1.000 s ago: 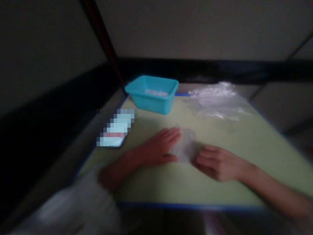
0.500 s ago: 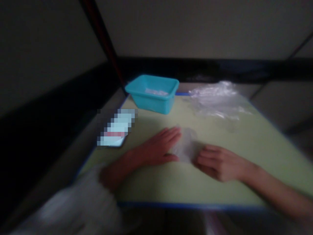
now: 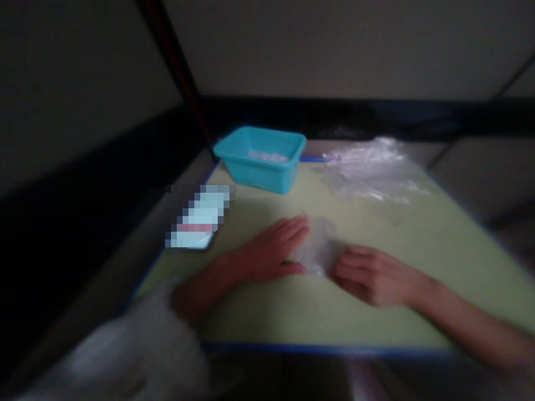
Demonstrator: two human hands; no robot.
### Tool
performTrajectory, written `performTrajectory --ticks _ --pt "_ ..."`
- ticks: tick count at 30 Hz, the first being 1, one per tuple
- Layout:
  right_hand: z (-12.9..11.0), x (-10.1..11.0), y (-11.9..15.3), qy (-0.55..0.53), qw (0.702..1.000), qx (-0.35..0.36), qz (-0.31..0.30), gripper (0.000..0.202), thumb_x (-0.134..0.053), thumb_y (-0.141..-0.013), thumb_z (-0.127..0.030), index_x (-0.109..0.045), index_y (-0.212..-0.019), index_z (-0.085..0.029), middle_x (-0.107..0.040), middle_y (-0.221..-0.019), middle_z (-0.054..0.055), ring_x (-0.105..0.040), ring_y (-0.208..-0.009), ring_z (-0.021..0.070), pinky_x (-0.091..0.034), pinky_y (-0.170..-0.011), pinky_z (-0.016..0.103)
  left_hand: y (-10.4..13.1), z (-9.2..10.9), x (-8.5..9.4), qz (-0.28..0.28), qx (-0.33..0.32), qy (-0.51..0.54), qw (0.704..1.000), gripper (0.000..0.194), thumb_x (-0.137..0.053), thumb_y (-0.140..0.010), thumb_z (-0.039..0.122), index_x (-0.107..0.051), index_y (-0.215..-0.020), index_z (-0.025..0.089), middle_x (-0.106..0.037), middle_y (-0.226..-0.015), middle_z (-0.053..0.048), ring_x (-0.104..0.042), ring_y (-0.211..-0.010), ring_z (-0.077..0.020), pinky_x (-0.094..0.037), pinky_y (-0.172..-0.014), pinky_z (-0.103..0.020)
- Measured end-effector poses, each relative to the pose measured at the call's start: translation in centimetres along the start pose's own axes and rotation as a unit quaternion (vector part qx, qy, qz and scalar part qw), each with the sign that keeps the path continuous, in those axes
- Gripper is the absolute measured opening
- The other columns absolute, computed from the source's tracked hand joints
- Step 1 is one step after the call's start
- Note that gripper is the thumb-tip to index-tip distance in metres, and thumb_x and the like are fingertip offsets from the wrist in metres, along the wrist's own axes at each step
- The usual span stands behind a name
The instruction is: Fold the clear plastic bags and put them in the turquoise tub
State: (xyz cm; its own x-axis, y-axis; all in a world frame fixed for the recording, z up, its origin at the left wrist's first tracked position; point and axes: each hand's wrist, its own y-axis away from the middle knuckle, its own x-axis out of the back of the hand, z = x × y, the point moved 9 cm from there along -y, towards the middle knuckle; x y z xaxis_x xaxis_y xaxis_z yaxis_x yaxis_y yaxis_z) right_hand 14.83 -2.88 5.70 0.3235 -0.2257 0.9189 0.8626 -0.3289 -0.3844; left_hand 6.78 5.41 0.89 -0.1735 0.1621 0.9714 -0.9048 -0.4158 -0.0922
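The left hand (image 3: 273, 250) is being held flat, thumb set apart, and part of a small plastic piece (image 3: 320, 242) is being covered by its fingers; the right hand (image 3: 376, 275) is being held curled at the piece's right side, but whether anything is being pinched there cannot be told; the piece is being carried by the tabletop (image 3: 355, 328) near its middle, well in from the front edge; it is looking light, floppy, maybe slippery and easy to crease, so a side or corner is seeming best to be gripped; thin, see-through, whitish film is being shown, a bit wrinkled; a phone (image 3: 204, 217) is being held up close to the left edge; a blue basin (image 3: 263, 175) is being carried near the back left corner, with pale stuff (image 3: 267, 156) being held inside; a shiny clear plastic heap (image 3: 371, 167) is being carried toward the back right corner.
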Motion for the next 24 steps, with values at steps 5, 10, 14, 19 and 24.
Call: performTrajectory --ticks 5,10,14,19,24 --pt "0.2 0.0 0.1 -0.005 1.000 -0.005 0.003 0.032 -0.038 -0.095 -0.010 -0.060 -0.073 -0.014 -0.057 -0.065 0.003 -0.047 -0.062 0.0153 -0.035 -0.061 0.032 0.0 0.0 -0.1 0.004 -0.008 0.003 1.000 0.079 -0.042 -0.088 0.060 -0.027 -0.143 0.005 -0.023 -0.151 -0.020 -0.014 -0.143 -0.0276 -0.017 -0.115 -0.042" --pt "0.4 -0.4 0.4 -0.001 1.000 -0.005 -0.003 0.032 -0.038 -0.095 -0.012 -0.059 -0.072 -0.015 -0.057 -0.067 0.003 -0.047 -0.063 0.0150 -0.034 -0.061 0.032 0.0 0.4 0.4 0.025 -0.023 0.000 0.999 0.077 -0.043 -0.088 0.059 -0.029 -0.141 0.004 -0.026 -0.149 -0.022 -0.016 -0.142 -0.0284 -0.020 -0.114 -0.043" --pt "1.3 -0.3 0.7 0.006 0.999 -0.033 0.018 0.029 -0.044 -0.093 -0.015 -0.057 -0.067 -0.017 -0.055 -0.065 0.002 -0.047 -0.064 0.0147 -0.034 -0.060 0.031 -0.1 1.2 1.6 0.058 -0.055 -0.005 0.997 0.068 -0.045 -0.089 0.053 -0.037 -0.137 0.005 -0.035 -0.145 -0.022 -0.028 -0.138 -0.0282 -0.026 -0.112 -0.044" --pt "3.1 0.2 1.3 -0.075 0.992 -0.085 0.047 0.020 -0.046 -0.093 -0.020 -0.062 -0.081 -0.015 -0.057 -0.070 0.004 -0.049 -0.067 0.0153 -0.038 -0.062 0.029 0.3 2.5 2.7 0.105 -0.117 -0.015 0.987 0.057 -0.049 -0.088 0.050 -0.052 -0.124 0.007 -0.054 -0.131 -0.019 -0.049 -0.124 -0.0266 -0.037 -0.105 -0.042" --pt "4.2 0.3 1.7 -0.144 0.980 -0.125 0.052 0.018 -0.047 -0.093 -0.021 -0.062 -0.085 -0.015 -0.057 -0.073 0.004 -0.051 -0.068 0.0147 -0.039 -0.061 0.027 0.8 3.2 3.1 0.155 -0.135 -0.047 0.978 0.049 -0.051 -0.084 0.049 -0.059 -0.110 0.008 -0.065 -0.114 -0.016 -0.060 -0.107 -0.0249 -0.047 -0.093 -0.039"
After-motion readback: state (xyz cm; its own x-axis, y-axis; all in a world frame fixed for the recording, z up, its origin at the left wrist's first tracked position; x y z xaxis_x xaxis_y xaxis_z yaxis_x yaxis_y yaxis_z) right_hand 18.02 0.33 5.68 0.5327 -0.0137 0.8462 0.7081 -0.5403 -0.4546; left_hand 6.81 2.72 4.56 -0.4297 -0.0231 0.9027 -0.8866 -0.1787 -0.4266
